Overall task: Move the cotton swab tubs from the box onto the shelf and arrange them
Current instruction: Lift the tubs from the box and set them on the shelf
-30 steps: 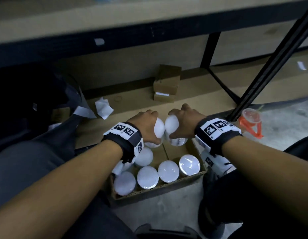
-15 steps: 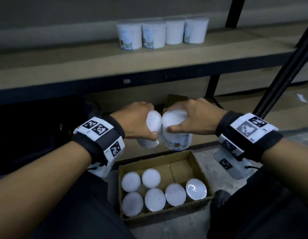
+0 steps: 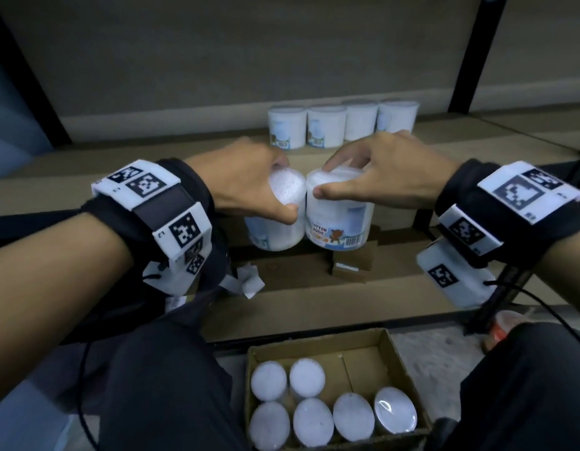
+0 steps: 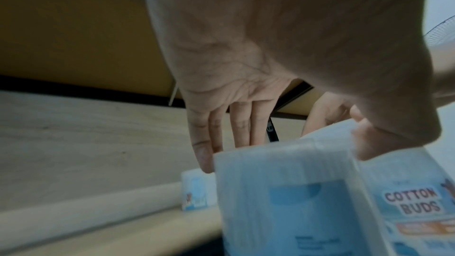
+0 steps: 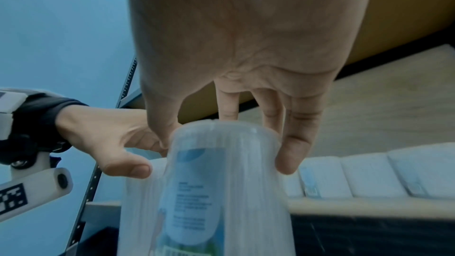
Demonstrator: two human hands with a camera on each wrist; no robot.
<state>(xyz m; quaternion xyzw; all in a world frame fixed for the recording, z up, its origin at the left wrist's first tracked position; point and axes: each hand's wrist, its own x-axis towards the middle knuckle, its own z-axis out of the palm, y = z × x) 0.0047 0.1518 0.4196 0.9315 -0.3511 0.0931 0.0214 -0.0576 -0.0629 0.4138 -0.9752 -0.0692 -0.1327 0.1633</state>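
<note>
One cotton swab tub [image 3: 275, 216] is gripped from above by the left hand [image 3: 246, 180], fingers and thumb curled round its lid, and a second tub [image 3: 339, 219], labelled "COTTON BUDS", is held the same way by the right hand [image 3: 386, 170]. The two tubs are kept side by side, touching or nearly so, in the air in front of the shelf [image 3: 184, 177] edge. Four more tubs [image 3: 342, 125] are lined up in a row at the back of the shelf board, close to the wall. Below, between the person's knees, an open cardboard box [image 3: 389, 359] is seen with six tubs [image 3: 327, 415] left standing in it, its right rear part bare. On the lower shelf board, a small brown carton [image 3: 352, 265] and a crumpled white paper [image 3: 249, 281] are partly hidden behind the held tubs and the left wrist. A dark upright post [image 3: 470, 53] is set at the right, and what seems to be an orange-rimmed cup [image 3: 503, 323] is only dimly made out beside the right knee.
</note>
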